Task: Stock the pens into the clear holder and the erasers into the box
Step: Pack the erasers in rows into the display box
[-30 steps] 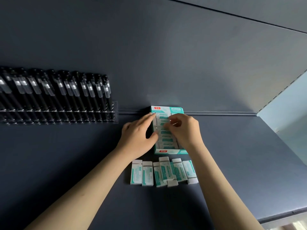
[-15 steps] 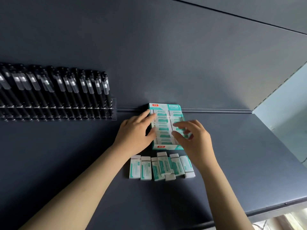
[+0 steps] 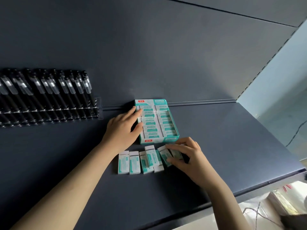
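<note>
Right hand (image 3: 191, 156) is now reaching nearer than the eraser box (image 3: 159, 140), pinching the rightmost of the loose erasers (image 3: 132, 161) lying on the shelf (image 3: 232, 146); left hand (image 3: 123, 130) is resting relaxed, straight fingers against the box's left wall.

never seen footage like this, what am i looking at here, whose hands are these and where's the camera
There is no machine here: these are a person's two bare hands, filmed by one wide-angle camera worn on the person's head, looking forward and down. The dark surface is a shelf. At the left, black pens stand in a clear holder. In the middle is a teal eraser box, open on top and packed with two columns of erasers. In front of it lies a row of loose erasers in white and teal sleeves. The left hand rests with fairly straight fingers against the box's left side, as if steadying it. The right hand pinches the right end of that row; whether it grips one eraser or two I cannot tell.
</note>
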### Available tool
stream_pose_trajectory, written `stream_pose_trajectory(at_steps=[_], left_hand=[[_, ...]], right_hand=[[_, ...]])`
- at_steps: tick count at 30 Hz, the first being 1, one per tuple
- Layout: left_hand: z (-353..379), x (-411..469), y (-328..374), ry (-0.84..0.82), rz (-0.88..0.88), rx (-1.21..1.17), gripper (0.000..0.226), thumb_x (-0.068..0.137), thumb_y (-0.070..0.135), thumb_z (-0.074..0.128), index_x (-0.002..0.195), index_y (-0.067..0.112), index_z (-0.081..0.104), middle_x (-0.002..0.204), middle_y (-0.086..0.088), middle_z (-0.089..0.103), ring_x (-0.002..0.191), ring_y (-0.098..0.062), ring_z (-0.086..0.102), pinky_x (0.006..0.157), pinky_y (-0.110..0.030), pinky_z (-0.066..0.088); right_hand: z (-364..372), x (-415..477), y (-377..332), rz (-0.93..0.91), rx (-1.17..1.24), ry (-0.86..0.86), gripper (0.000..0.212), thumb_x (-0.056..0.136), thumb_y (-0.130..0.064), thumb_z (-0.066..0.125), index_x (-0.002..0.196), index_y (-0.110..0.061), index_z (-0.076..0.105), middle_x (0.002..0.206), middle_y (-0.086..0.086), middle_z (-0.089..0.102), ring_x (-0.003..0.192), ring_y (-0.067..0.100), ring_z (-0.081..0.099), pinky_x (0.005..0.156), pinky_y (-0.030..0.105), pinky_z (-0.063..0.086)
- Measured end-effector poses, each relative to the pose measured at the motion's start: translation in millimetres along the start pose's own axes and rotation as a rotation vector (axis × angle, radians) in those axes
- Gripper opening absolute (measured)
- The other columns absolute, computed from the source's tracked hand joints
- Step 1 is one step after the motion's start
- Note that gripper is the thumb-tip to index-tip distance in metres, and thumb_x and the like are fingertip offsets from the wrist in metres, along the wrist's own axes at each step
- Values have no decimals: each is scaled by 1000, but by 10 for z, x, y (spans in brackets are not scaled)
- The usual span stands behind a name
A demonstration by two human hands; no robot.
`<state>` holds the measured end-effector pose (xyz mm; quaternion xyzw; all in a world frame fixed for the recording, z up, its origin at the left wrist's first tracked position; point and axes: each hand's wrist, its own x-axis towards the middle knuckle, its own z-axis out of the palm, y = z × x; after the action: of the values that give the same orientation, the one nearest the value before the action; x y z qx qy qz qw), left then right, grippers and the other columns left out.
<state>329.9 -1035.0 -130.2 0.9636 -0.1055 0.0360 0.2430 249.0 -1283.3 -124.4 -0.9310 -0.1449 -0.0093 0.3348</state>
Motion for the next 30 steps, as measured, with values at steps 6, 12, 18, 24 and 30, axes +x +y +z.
stream_pose_trajectory(at_steps=[6, 12, 18, 24, 30], left_hand=[[4, 7, 6, 7, 6, -2, 79, 80, 65, 5, 153, 39, 22, 161, 11, 18, 142, -23, 31, 115, -46, 22], [18, 15, -17, 10, 9, -1, 76, 82, 64, 8, 152, 39, 22, 161, 12, 17, 143, -23, 31, 116, -48, 22], [23, 18, -19, 9, 9, -3, 78, 80, 65, 5, 152, 40, 20, 161, 12, 16, 144, -22, 29, 116, -48, 22], [33, 21, -34, 8, 8, -3, 78, 80, 67, 6, 152, 41, 21, 161, 13, 15, 144, -23, 28, 116, -50, 21], [25, 23, -13, 12, 1, -22, 75, 80, 65, 9, 151, 43, 22, 161, 13, 17, 143, -20, 28, 117, -46, 20]], right_hand=[[-149, -8, 100, 36, -61, 9, 30, 89, -27, 68, 116, -41, 68, 116, -23, 44, 109, 11, 40, 85, 11, 42], [-148, -59, 128, 49, -91, 69, 33, 75, -35, 82, 104, -42, 68, 118, -22, 47, 113, 9, 42, 87, 2, 35], [-286, 100, -30, 36, 192, 211, 30, 81, -20, 78, 107, -35, 71, 108, -16, 62, 97, 6, 58, 79, 9, 42], [-363, 640, -209, 14, 196, 328, 28, 83, -11, 76, 102, -30, 69, 95, -12, 63, 82, 6, 59, 72, 9, 44], [-191, 1090, -144, 57, -74, 302, 18, 83, -8, 73, 98, -18, 75, 101, -4, 66, 88, 16, 55, 80, 27, 45]])
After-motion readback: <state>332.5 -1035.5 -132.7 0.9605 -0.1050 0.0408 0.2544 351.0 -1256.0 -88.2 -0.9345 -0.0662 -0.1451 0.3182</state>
